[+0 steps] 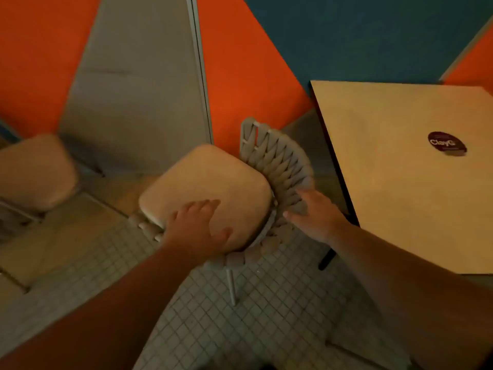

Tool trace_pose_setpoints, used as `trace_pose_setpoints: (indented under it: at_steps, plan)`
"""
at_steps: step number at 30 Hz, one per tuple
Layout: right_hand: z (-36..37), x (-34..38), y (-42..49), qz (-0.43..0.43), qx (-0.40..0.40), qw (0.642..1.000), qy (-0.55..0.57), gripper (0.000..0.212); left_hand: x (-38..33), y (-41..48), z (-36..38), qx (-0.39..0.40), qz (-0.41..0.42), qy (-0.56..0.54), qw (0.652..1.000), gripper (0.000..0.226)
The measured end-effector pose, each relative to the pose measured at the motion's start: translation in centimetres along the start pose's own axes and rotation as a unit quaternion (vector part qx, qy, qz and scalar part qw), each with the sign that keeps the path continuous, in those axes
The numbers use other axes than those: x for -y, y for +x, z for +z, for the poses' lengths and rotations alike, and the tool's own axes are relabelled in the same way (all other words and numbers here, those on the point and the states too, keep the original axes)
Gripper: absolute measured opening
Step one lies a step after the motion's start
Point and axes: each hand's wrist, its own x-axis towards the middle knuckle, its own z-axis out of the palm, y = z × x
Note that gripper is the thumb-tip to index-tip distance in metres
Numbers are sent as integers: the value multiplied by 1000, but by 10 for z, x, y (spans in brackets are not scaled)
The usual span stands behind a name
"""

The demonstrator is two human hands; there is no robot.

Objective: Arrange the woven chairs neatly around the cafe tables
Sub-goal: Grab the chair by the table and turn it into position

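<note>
A pale grey chair [280, 161] with a curved back of woven straps stands in the middle of the frame on a floor of small white square tiles [266, 316]. Its back faces the square light wooden cafe table [400, 198] at the right of the frame and sits just beside the table's dark edge. A thick cream seat cushion [208, 177] lies on the chair.

The left hand [197, 225] rests on the near corner of this cushion. Its fingers are spread and laid flat, with the thumb out to the side, and they grip nothing. The right hand [312, 217] lies on the lower end of the woven back, its fingers straight and touching the straps without wrapping round them.

One thin pale chair leg [231, 284] shows below the seat, and a black table leg [326, 260] stands near it to the right. A round dark sticker [446, 142] with white lettering lies on the tabletop. At the left edge of the frame is a second cream cushion [34, 169] on another seat. Behind everything, the wall has orange panels [240, 76], a grey panel [133, 89] and a dark blue panel [346, 36].
</note>
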Motion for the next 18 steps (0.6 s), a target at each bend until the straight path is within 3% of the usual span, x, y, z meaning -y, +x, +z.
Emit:
trace_pose_setpoints:
  at_steps: [4, 7, 9, 12, 14, 18]
  plan:
    - [32, -14, 22, 72, -24, 996, 55, 87, 2, 0, 50, 51, -12, 60, 997, 91]
    - [49, -21, 41, 86, -18, 996, 23, 91, 11, 5, 85, 106, 15, 58, 993, 101]
    - [53, -26, 51, 37, 47, 995, -86, 111, 17, 6, 100, 160, 24, 39, 986, 93]
    - [53, -38, 64, -57, 177, 938, -292, 148, 22, 9, 117, 159, 47, 108, 980, 59]
    - [56, -42, 74, -80, 203, 907, -361, 136, 25, 13, 124, 121, 57, 141, 981, 40]
    - [69, -34, 82, -90, 161, 901, -393, 87, 32, 17, 132, 103, 76, 146, 981, 17]
